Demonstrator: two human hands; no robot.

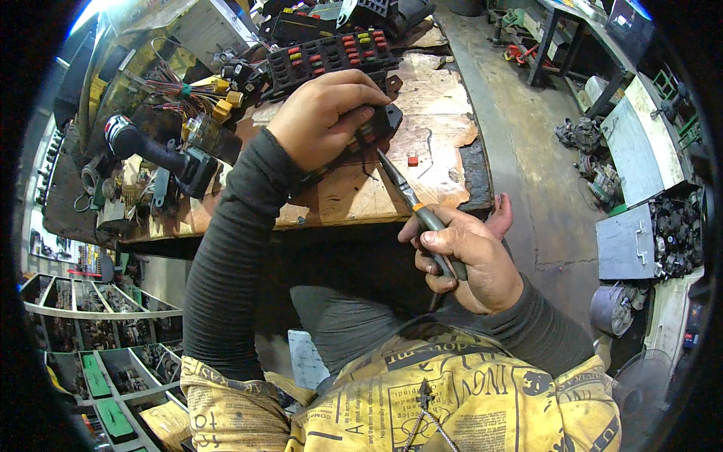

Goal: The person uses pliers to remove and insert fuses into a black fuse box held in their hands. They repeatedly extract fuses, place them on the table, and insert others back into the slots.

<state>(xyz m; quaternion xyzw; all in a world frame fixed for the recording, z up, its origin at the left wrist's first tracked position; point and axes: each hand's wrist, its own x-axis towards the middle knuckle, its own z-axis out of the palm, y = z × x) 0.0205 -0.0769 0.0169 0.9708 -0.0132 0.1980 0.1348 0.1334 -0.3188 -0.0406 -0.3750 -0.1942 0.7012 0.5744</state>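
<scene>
My left hand (327, 117) is curled over a black fuse box (387, 128) at the workbench's near side and grips it. Part of that box is hidden under the palm and fingers. In my right hand (474, 260) is a pair of long-nose pliers (407, 187) with grey and orange handles. Their tips point up and left, close to a reddish piece in the box; whether they touch it I cannot tell. A small red fuse (413, 161) lies on the worn bench top to the right of the pliers.
Behind my left hand sits a larger fuse box (331, 60) with red and yellow fuses. A wiring harness (192, 98) and a cordless drill (154, 151) lie at left. The bench top (444, 98) has torn, ragged edges. Compartment shelving (105, 313) stands at lower left.
</scene>
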